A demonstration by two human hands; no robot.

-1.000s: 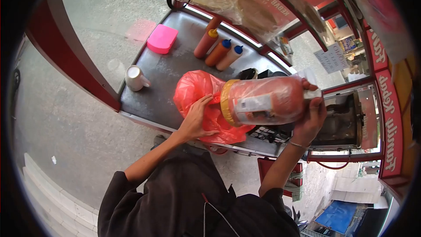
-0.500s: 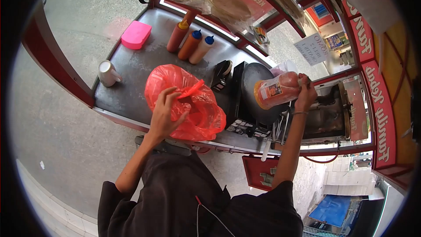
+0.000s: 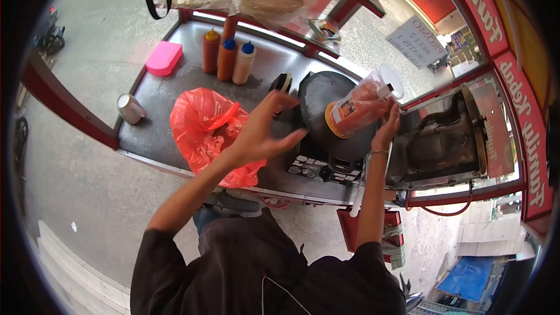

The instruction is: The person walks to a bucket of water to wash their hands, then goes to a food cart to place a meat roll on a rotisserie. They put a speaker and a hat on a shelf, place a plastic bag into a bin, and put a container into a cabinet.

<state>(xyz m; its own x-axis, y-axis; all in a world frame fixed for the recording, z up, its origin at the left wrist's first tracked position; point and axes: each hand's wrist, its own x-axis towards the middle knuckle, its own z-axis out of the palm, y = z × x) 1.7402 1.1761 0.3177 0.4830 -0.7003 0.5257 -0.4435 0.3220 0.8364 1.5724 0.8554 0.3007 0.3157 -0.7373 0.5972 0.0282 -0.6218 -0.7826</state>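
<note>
- the right hand point(image 3: 386, 131) lies along the side of the jar point(image 3: 356, 109), its fingertips partly lost against it; how firmly they grip cannot be told.
- the jar is see-through, with reddish contents and a yellow rim at its lower end; its label is too small to read.
- a clear round piece point(image 3: 389, 77) shows beyond the jar's far end, partly covered, so its full shape is hard to make out.
- a black object point(image 3: 282, 84) sits just beyond the left hand point(image 3: 259, 133), partly hidden by its fingers.
- the left forearm and hand cover part of the red plastic bag point(image 3: 201, 125); what is inside the bag cannot be seen.
- the jar is to the left of the right fingers, touching them, and well apart from the left fingers, out to their right.
- the jar leans over the round black griddle point(image 3: 315, 99); whether its yellow end touches the surface is unclear.
- the left fingers are spread wide, thumb apart, holding nothing visible.
- the bag lies on the tabletop point(image 3: 153, 143), below and to the left of the left fingers.
- farther off past the left fingers stand three squeeze bottles point(image 3: 227, 61), with a pink box point(image 3: 164, 58) and a white mug point(image 3: 129, 109) farther left.
</note>
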